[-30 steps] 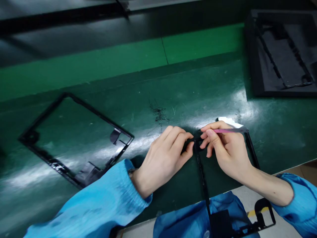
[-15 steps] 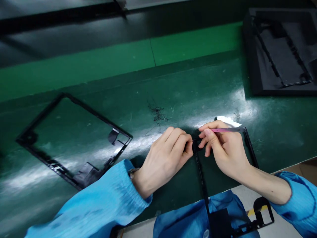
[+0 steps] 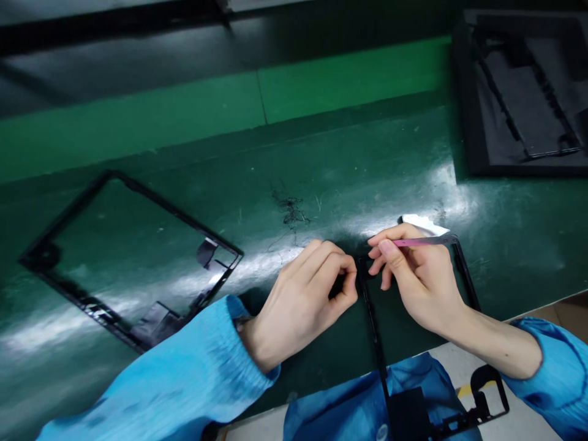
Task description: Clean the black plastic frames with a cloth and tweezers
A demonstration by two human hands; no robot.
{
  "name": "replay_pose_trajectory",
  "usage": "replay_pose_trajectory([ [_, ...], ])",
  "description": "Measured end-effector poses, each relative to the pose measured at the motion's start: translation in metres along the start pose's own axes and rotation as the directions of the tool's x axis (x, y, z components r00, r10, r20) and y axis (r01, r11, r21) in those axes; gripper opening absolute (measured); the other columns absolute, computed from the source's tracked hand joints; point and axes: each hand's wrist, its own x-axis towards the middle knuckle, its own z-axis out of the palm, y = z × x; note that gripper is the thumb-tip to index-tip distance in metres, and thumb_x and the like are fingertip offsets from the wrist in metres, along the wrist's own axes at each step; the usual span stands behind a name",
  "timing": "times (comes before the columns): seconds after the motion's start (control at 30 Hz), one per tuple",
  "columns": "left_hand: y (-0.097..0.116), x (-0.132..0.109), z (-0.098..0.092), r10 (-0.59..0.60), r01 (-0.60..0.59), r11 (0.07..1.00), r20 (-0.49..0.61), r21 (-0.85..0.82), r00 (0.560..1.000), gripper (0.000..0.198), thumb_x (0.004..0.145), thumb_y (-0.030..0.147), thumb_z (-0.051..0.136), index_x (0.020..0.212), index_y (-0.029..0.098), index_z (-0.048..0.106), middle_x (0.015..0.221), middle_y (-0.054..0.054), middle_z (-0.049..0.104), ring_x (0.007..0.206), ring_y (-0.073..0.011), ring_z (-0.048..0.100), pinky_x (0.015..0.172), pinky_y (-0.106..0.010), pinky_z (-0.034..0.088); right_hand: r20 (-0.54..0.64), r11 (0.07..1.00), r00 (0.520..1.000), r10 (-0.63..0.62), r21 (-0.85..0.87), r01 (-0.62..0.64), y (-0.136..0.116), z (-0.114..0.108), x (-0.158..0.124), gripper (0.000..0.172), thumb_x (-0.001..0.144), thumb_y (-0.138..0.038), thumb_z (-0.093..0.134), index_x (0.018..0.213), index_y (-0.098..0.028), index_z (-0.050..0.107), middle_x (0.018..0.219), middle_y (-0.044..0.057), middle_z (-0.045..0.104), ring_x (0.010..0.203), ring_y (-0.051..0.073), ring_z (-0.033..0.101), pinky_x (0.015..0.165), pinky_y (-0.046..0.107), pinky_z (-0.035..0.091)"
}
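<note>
A black plastic frame [image 3: 375,331] lies at the front edge of the table, its lower end over my blue-clothed lap. My left hand [image 3: 305,300] is closed in a pinch just beside the frame's upper left corner. Whatever its fingertips hold, if anything, is too small to make out. My right hand [image 3: 420,278] grips a thin pink-and-grey tool [image 3: 413,242] between thumb and index finger, over the frame's top side. That top side is mostly hidden behind the right hand. The tool's working tip cannot be made out.
Another black frame [image 3: 172,210] lies on the green table at left. Thin black shavings [image 3: 293,210] are scattered mid-table. A crumpled white scrap [image 3: 425,225] sits behind my right hand. At the back right, a dark tray [image 3: 475,138] holds more black frame parts [image 3: 549,101].
My left thumb and index finger have shifted slightly down along the frame's left side, the thumb now lower. My right hand and its tool have barely moved. The view has shifted slightly.
</note>
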Motion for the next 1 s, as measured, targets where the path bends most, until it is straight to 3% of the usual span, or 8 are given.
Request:
replay_pose_trajectory([
  [0.33,-0.001,0.002,-0.010,-0.037,0.038,0.993,0.008,-0.113,0.999,0.018,0.095,0.005,0.048,0.089,0.023,0.047,0.081,0.000,0.053,0.074,-0.0155,0.052,0.066,-0.031,0.047,-0.009,0.998,1.000,0.005,0.056,-0.005,0.000,-0.002,-0.001,0.026,0.111,-0.036,0.057,0.101,-0.019,0.072,0.089,0.001,0.072,0.056,0.007,0.068,0.049,0.020,0.054],
  [0.5,-0.008,0.007,-0.019,-0.017,0.018,0.999,0.025,-0.041,1.000,0.024,0.097,0.006,0.040,0.082,0.024,0.042,0.075,0.000,0.047,0.069,-0.0181,0.047,0.062,-0.035,0.042,-0.022,0.997,1.000,0.009,0.077,-0.007,0.000,-0.003,-0.003,0.025,0.110,-0.035,0.058,0.098,-0.019,0.073,0.083,-0.001,0.070,0.051,0.006,0.065,0.046,0.020,0.052],
  [0.67,-0.017,0.014,-0.020,0.022,-0.028,0.987,0.044,0.155,0.999,0.019,0.104,0.011,0.049,0.089,0.020,0.056,0.083,-0.003,0.058,0.076,-0.0201,0.055,0.069,-0.036,0.048,-0.025,0.996,1.000,0.012,0.093,-0.010,0.000,-0.002,-0.001,0.026,0.111,-0.034,0.057,0.097,-0.019,0.073,0.083,-0.002,0.070,0.049,0.004,0.063,0.045,0.018,0.050],
  [0.83,-0.013,0.018,-0.014,0.059,-0.067,0.996,0.133,0.055,0.989,0.010,0.109,0.020,0.057,0.109,0.016,0.066,0.102,-0.006,0.069,0.091,-0.0200,0.063,0.081,-0.034,0.054,-0.033,0.994,0.999,0.027,0.106,-0.023,0.002,-0.001,0.000,0.027,0.111,-0.038,0.057,0.099,-0.019,0.073,0.081,-0.002,0.070,0.049,0.004,0.061,0.045,0.017,0.048],
  [1.0,-0.005,0.025,-0.013,0.072,-0.084,0.994,0.174,0.067,0.982,0.017,0.109,0.019,0.054,0.105,0.013,0.069,0.098,-0.007,0.068,0.089,-0.0210,0.062,0.078,-0.035,0.054,-0.054,0.988,0.998,0.042,0.152,-0.033,0.003,-0.001,-0.002,0.027,0.110,-0.041,0.059,0.100,-0.019,0.072,0.082,-0.001,0.070,0.053,0.007,0.065,0.045,0.019,0.049],
])
